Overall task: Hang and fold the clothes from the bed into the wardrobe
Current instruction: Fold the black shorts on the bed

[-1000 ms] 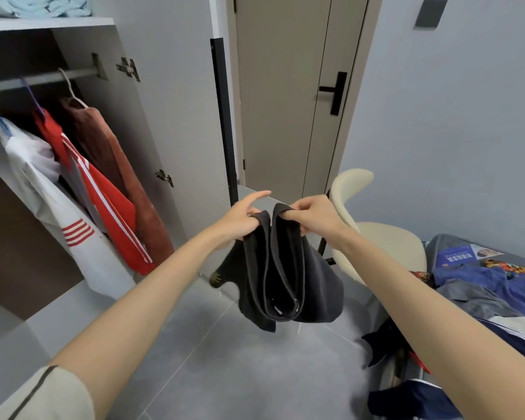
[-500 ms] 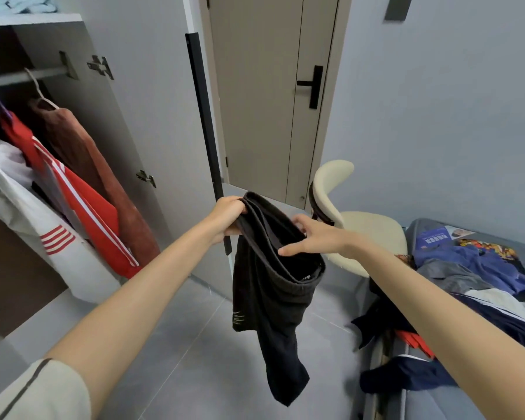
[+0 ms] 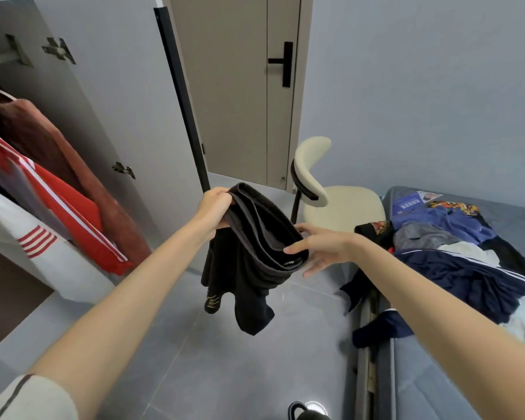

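Head view: you're standing between the wardrobe (image 3: 109, 95) and the bed (image 3: 437, 377), with a black garment (image 3: 255, 268) held up over the floor.
Left hand (image 3: 215, 209): clamped on the far end of the waistband, fingers curled round the fabric.
Right hand (image 3: 322, 248): fingers straight and spread, only touching the near end, no real grip.
Black garment: bunched double at the band, legs dangling free, not yet in the wardrobe.
Risk: your left hand carries nearly everything. If the right doesn't take hold, the layers will likely slide apart and the legs could drop to the floor.
Also watch: the clothes pile (image 3: 455, 268) spills over the bed's edge, so brushing it with your arm could drag it down.
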